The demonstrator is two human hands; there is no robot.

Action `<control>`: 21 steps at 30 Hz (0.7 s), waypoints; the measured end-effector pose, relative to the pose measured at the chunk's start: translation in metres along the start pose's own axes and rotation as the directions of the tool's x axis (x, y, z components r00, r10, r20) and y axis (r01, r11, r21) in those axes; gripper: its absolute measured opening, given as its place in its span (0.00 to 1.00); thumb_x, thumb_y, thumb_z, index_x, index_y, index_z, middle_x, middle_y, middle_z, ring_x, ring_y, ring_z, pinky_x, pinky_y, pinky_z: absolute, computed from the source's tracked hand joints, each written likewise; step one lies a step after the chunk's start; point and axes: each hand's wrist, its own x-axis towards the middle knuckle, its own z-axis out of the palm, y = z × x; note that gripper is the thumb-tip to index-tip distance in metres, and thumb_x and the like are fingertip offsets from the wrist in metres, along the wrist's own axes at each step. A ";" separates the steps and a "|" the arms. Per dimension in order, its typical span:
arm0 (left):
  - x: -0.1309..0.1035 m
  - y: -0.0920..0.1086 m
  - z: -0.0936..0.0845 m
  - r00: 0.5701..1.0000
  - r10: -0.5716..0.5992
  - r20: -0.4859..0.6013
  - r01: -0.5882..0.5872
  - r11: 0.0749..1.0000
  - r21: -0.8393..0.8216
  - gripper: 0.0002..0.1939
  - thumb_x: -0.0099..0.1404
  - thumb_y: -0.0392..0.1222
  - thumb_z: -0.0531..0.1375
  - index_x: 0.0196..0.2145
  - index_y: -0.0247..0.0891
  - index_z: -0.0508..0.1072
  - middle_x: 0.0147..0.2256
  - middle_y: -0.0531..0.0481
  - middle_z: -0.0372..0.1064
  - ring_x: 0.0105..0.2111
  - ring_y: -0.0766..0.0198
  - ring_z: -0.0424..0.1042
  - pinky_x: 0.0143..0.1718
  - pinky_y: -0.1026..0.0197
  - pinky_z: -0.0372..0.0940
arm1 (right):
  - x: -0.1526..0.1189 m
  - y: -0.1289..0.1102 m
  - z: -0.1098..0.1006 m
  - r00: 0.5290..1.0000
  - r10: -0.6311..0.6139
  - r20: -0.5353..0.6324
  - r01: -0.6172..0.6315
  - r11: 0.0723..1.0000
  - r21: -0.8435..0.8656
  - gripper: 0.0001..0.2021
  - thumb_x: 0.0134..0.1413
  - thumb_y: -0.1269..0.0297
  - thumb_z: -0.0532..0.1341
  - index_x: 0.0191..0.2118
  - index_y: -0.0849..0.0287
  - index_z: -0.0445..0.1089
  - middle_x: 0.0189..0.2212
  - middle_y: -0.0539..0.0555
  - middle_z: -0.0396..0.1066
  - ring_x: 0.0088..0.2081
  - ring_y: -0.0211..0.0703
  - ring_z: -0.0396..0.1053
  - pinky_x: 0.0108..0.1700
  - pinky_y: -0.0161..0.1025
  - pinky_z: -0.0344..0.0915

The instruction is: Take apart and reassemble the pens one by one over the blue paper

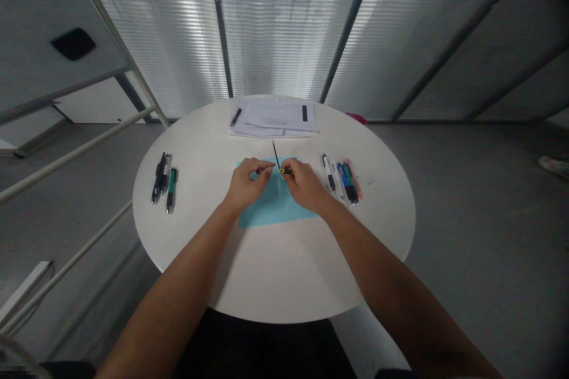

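Observation:
Over a light-blue sheet (273, 207) my two hands are close together. My right hand (304, 180) is closed around a short yellow-and-black pen part (285, 171), its round end facing left. A thin dark rod, like a pen refill (276, 153), slants up and away from the right fingertips; where its lower end sits is hard to see. My left hand (249, 180) is pinched, thumb against fingers, just left of the rod. Something small and dark shows at its fingertips, too small to name.
On the round white table (284, 272), black pens (159, 177) and a green pen (171, 189) lie at left. Several pens (349, 182) lie at right beside the sheet. Stacked papers (273, 115) with a black pen (236, 116) are at the back. Metal rails (84, 137) stand at left.

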 end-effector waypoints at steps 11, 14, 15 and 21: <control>0.002 0.000 0.007 0.988 -0.155 0.021 0.156 0.974 -0.165 0.03 0.56 0.40 0.64 0.28 0.40 0.79 0.26 0.50 0.72 0.27 0.65 0.66 0.34 0.62 0.59 | 0.000 0.003 0.000 0.996 -0.050 0.071 0.046 0.998 0.053 0.09 0.60 0.68 0.50 0.41 0.59 0.65 0.36 0.55 0.71 0.37 0.42 0.65 0.39 0.37 0.56; 0.003 0.001 0.008 0.981 -0.192 0.014 0.191 0.961 -0.201 0.03 0.54 0.39 0.65 0.26 0.38 0.78 0.26 0.50 0.71 0.27 0.66 0.65 0.33 0.63 0.59 | -0.001 0.000 -0.002 0.996 -0.024 0.084 0.017 0.996 0.082 0.09 0.61 0.66 0.50 0.41 0.59 0.66 0.33 0.53 0.70 0.33 0.40 0.64 0.36 0.35 0.55; 0.003 0.001 0.008 0.980 -0.197 0.008 0.194 0.958 -0.211 0.03 0.55 0.39 0.65 0.26 0.38 0.77 0.25 0.51 0.71 0.27 0.66 0.65 0.33 0.63 0.59 | -0.001 -0.001 -0.003 0.997 -0.010 0.081 0.002 0.995 0.099 0.09 0.61 0.64 0.50 0.42 0.58 0.65 0.32 0.52 0.70 0.31 0.39 0.63 0.34 0.35 0.55; 0.005 0.000 0.008 0.971 -0.229 -0.061 0.200 0.930 -0.308 0.07 0.60 0.43 0.61 0.30 0.36 0.71 0.27 0.50 0.72 0.27 0.68 0.68 0.33 0.64 0.62 | -0.003 -0.002 -0.011 0.994 0.096 0.047 -0.100 0.988 0.114 0.20 0.63 0.49 0.48 0.49 0.57 0.65 0.24 0.48 0.67 0.26 0.39 0.63 0.29 0.34 0.52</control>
